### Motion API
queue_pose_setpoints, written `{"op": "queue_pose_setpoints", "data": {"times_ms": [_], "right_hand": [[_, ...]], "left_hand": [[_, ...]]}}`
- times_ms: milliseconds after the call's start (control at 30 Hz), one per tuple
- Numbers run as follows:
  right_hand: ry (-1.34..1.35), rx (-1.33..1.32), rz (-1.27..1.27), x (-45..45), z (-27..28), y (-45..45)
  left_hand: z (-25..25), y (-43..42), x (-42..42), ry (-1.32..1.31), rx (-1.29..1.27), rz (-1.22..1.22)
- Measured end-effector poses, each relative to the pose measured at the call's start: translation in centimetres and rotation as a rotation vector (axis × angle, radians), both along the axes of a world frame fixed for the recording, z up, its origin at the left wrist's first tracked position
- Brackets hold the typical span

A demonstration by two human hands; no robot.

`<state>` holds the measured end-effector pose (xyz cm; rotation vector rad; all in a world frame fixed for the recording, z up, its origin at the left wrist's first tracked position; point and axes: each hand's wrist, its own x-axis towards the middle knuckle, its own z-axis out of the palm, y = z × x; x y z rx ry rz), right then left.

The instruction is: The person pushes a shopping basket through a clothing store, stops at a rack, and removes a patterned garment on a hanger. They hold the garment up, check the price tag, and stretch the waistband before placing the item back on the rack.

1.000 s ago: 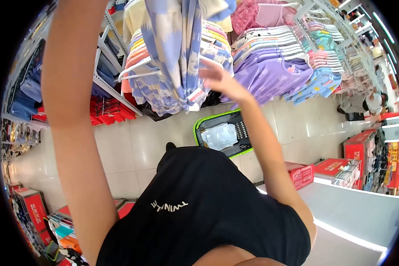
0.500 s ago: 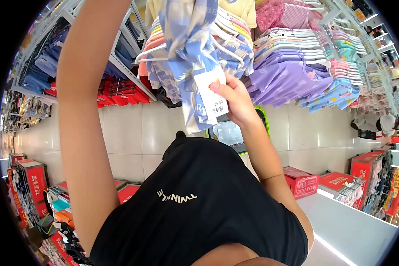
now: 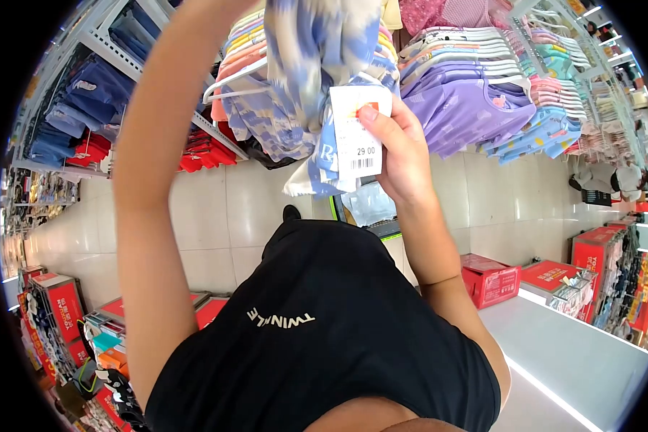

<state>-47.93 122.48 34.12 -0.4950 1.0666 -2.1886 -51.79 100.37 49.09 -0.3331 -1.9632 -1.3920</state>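
My right hand [image 3: 405,147] is closed on a white price tag [image 3: 358,133], thumb pressed on its face near an orange mark. The tag reads 29.00 above a barcode. Behind it hangs a blue and white patterned garment [image 3: 324,43], bunched at the top and loose at its lower end. My left arm reaches up along the left side, and its hand is beyond the top edge. Close behind the garment, similar blue and white shirts [image 3: 266,119] hang on white hangers.
Purple shirts [image 3: 475,108] hang to the right, with blue ones [image 3: 543,137] beyond. Dark blue clothes [image 3: 93,93] fill a rack at the left. A green-edged container [image 3: 371,205] stands on the tiled floor [image 3: 194,209]. Red boxes [image 3: 489,281] sit at the right.
The tag and my right hand have shifted slightly right, and the tag now faces me more squarely. The garment's lower end has swung left and up. My view has shifted slightly.
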Motion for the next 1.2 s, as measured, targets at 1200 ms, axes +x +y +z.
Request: {"op": "queue_pose_setpoints", "data": {"times_ms": [1200], "right_hand": [[0.365, 0.988, 0.051, -2.0, -16.9, 6.6]], "left_hand": [[-20.3, 4.7, 11.7, -0.239, 0.569, 0.174]]}}
